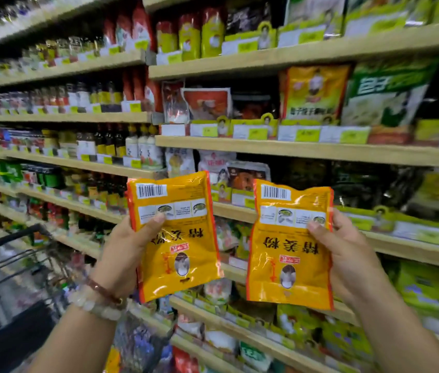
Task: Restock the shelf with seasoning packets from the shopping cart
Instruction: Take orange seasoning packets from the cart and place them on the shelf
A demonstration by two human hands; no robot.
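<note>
Both orange packets, left and right, are held upside down, showing three large red Chinese characters and a barcode; the small print is unreadable.

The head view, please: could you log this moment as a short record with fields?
left hand: left hand grips left orange packet, thumb on its face
right hand: right hand grips right orange packet
packet orientation: both upside down, barcodes at top
packets touching: no, held apart
shopping cart: shopping cart at lower left, contents unclear
shelves: wooden shelves stocked with packets and bottles
</note>
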